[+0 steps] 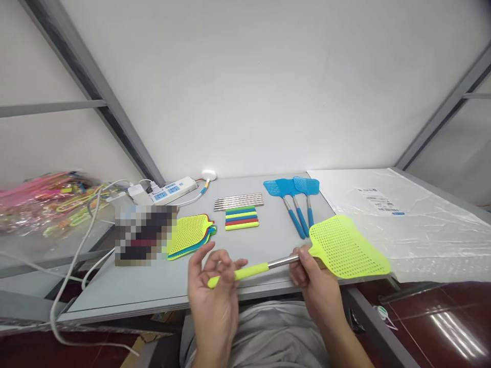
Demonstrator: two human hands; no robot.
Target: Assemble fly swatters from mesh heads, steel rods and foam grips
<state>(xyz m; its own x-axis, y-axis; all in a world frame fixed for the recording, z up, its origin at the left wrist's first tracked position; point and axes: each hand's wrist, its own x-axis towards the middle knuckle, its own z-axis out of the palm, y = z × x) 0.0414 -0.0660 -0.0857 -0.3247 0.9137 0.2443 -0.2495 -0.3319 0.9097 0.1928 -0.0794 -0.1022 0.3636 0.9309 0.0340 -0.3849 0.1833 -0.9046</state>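
A yellow-green fly swatter [348,249] is held level above the front edge of the table, its perforated head to the right. My right hand [317,280] is closed round the metal rod just below the head. At the other end, the thumb of my left hand [215,302] lies over the yellow grip, which rests against loosely curled fingers. Behind it lie loose coloured grips [241,218] in green, yellow, blue and red, and a row of metal rods [238,201]. To their left is a stack of swatter heads [191,235], yellow on top. Several blue fly swatters [294,204] lie together behind my right hand.
A power strip [172,190] with plugs and white cables stands at the back left, near a blurred dark item [146,235]. Plastic-bagged colourful items [57,202] lie at far left. A white plastic-wrapped package [383,204] covers the table's right side.
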